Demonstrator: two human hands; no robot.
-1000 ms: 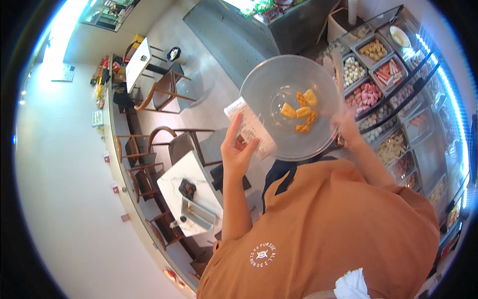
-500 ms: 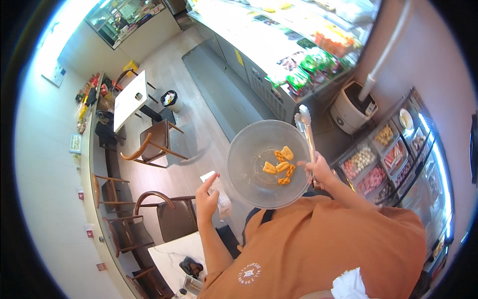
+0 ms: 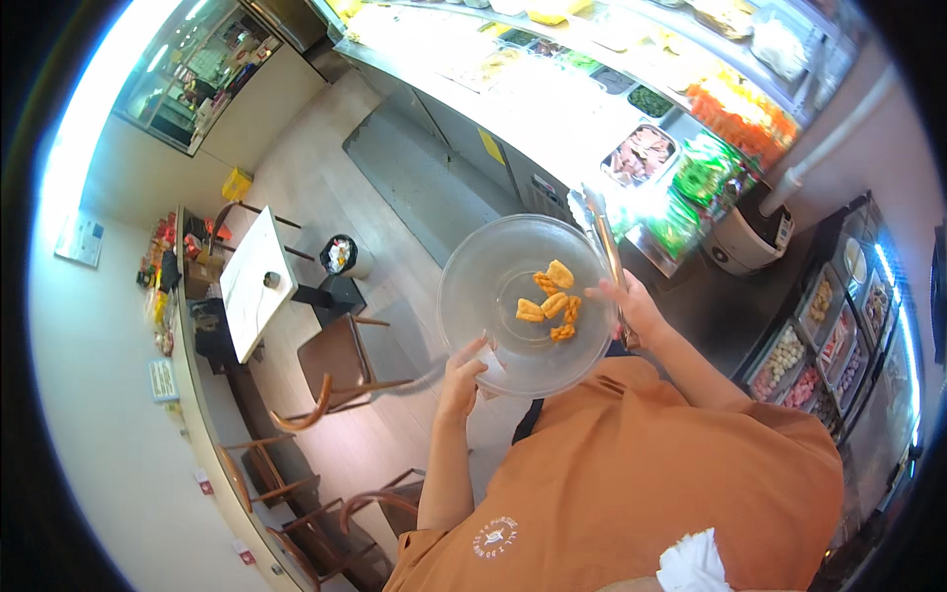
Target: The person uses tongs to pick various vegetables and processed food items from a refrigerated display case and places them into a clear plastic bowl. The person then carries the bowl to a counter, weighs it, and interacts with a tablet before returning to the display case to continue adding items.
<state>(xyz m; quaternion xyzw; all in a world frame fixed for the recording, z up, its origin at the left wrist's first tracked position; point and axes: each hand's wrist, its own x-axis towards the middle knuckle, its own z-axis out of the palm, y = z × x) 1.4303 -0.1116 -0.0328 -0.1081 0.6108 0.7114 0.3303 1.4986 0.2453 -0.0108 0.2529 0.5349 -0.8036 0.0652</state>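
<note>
“On the brown shirt [image 3: 641, 464], what showed?”

“White circular lettering [image 3: 495, 538].”

“And the clear bowl [image 3: 483, 281]?”

“Just before the shirt, holding golden pieces [image 3: 554, 303]. The left hand [image 3: 460, 380] curled at its edge, around a pale slip [image 3: 492, 365]; the right hand [image 3: 633, 308] closed round metal tongs [image 3: 605, 237], against the bowl.”

“Nearby?”

“A brown chair [image 3: 335, 361] stood left, a food counter [image 3: 518, 180] in front.”

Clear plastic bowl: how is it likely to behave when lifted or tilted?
The clear plastic bowl is probably light for its size: its see-through wall looks thin, and only a few golden-brown food pieces lie in it. Those pieces seem loose on the smooth base, so they may slide if it tilts.
</note>
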